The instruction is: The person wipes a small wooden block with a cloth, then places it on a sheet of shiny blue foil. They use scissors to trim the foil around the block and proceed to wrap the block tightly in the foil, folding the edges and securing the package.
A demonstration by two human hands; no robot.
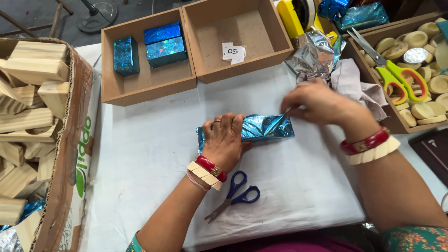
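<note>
White tabletop [154, 154]: foil-wrapped block [266, 128] seemingly under left grip [226, 140].

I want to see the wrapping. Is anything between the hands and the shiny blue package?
Nothing visible: the left hand presses directly on the blue foil package, and the right hand pinches its far end. The blue scissors lie apart, nearer the person.

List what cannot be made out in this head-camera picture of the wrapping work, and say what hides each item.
- What the blue foil parcel contains: the foil covers it all round.
- The parcel's left part: the left hand lies over it.
- What the right hand pinches at the parcel's top edge: too small, hidden by its fingers.
- The yellow tape dispenser: cut off by the top edge.
- The cardboard box of wooden blocks: cut off by the left edge.
</note>
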